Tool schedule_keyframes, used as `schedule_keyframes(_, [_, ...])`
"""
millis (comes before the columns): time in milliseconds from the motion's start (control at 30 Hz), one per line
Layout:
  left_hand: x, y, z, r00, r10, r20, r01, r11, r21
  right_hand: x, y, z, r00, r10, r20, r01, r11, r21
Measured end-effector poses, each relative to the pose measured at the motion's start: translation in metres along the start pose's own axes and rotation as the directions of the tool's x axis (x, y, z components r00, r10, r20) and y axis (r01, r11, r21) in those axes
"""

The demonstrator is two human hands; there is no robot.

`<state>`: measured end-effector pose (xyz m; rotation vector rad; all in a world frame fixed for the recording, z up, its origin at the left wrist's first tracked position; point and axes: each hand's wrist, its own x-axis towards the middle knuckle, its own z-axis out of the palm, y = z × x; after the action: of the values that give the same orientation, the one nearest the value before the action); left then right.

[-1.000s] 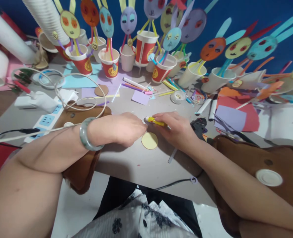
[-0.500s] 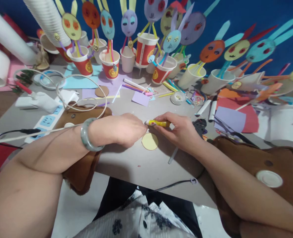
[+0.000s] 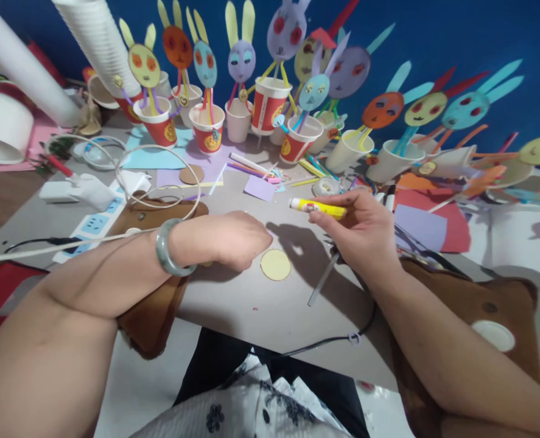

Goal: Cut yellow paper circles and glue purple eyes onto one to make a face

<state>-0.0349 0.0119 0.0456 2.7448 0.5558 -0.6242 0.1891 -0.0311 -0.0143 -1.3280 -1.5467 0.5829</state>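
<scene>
While lying sideways above the grey table (image 3: 251,304), yellow glue stick (image 3: 318,207) being pinched by right hand (image 3: 365,234), white tip pointing left. Left hand (image 3: 226,239) resting fist-like, fingers curled, touching table beside yellow paper disc (image 3: 275,265); grip contents indiscernible.

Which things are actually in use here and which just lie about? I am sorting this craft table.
In use:
right hand holding the yellow glue stick
left hand beside the pale yellow paper circle

Lying about:
brown cardboard disc
lilac paper square
red paper sheet
white power strip
</scene>
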Motion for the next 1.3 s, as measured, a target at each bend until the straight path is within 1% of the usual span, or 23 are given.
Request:
schedule_keyframes(67, [0.002, -0.002, -0.001, 1.000, -0.018, -0.012, 0.017, 1.000, -0.022, 0.004, 0.004, -0.005, 0.995, 0.096, 0.023, -0.097, 0.991, 0.087])
schedule_keyframes(200, [0.006, -0.007, -0.002, 0.998, -0.022, -0.053, 0.018, 0.998, -0.064, 0.006, 0.010, -0.010, 0.980, 0.190, 0.052, -0.196, 0.965, 0.172])
schedule_keyframes(267, [0.009, -0.010, 0.000, 0.995, -0.032, -0.095, 0.023, 0.995, -0.093, 0.006, 0.008, -0.009, 0.968, 0.243, 0.061, -0.250, 0.946, 0.204])
schedule_keyframes(333, [0.012, -0.014, 0.002, 0.985, -0.055, -0.166, 0.030, 0.989, -0.148, 0.007, 0.006, -0.009, 0.954, 0.293, 0.064, -0.299, 0.918, 0.259])
schedule_keyframes(400, [0.015, -0.018, 0.004, 0.966, -0.086, -0.243, 0.031, 0.975, -0.220, 0.009, 0.004, -0.008, 0.939, 0.337, 0.068, -0.339, 0.874, 0.348])
schedule_keyframes(467, [0.019, -0.022, 0.006, 0.949, -0.119, -0.293, 0.035, 0.961, -0.276, 0.013, 0.002, -0.009, 0.925, 0.373, 0.075, -0.366, 0.816, 0.447])
schedule_keyframes(633, [0.023, -0.029, 0.007, 0.912, -0.218, -0.348, 0.092, 0.934, -0.345, 0.023, -0.004, -0.018, 0.880, 0.468, 0.086, -0.415, 0.667, 0.618])
schedule_keyframes(700, [0.024, -0.030, 0.008, 0.896, -0.247, -0.370, 0.106, 0.927, -0.360, 0.025, -0.010, -0.022, 0.874, 0.477, 0.094, -0.415, 0.631, 0.655])
schedule_keyframes(767, [0.025, -0.032, 0.010, 0.886, -0.257, -0.386, 0.110, 0.925, -0.364, 0.024, -0.015, -0.024, 0.894, 0.434, 0.111, -0.396, 0.649, 0.650])
schedule_keyframes(867, [0.029, -0.035, 0.014, 0.889, -0.246, -0.386, 0.102, 0.929, -0.356, 0.020, -0.019, -0.022, 0.919, 0.348, 0.188, -0.391, 0.736, 0.553])
schedule_keyframes(933, [0.032, -0.036, 0.018, 0.891, -0.231, -0.390, 0.089, 0.933, -0.350, 0.018, -0.018, -0.020, 0.914, 0.314, 0.257, -0.400, 0.800, 0.448])
schedule_keyframes(1000, [0.035, -0.036, 0.020, 0.891, -0.225, -0.394, 0.083, 0.934, -0.347, 0.017, -0.014, -0.019, 0.911, 0.294, 0.288, -0.388, 0.846, 0.365])
schedule_keyframes(1067, [0.037, -0.034, 0.020, 0.895, -0.233, -0.381, 0.093, 0.931, -0.352, 0.018, -0.010, -0.020, 0.924, 0.281, 0.260, -0.361, 0.865, 0.349])
schedule_keyframes(1200, [0.036, -0.031, 0.017, 0.902, -0.254, -0.349, 0.123, 0.926, -0.358, 0.021, -0.002, -0.024, 0.950, 0.271, 0.157, -0.311, 0.882, 0.355])
schedule_keyframes(1300, [0.035, -0.030, 0.016, 0.906, -0.240, -0.348, 0.111, 0.929, -0.353, 0.021, 0.003, -0.025, 0.957, 0.251, 0.145, -0.285, 0.910, 0.300])
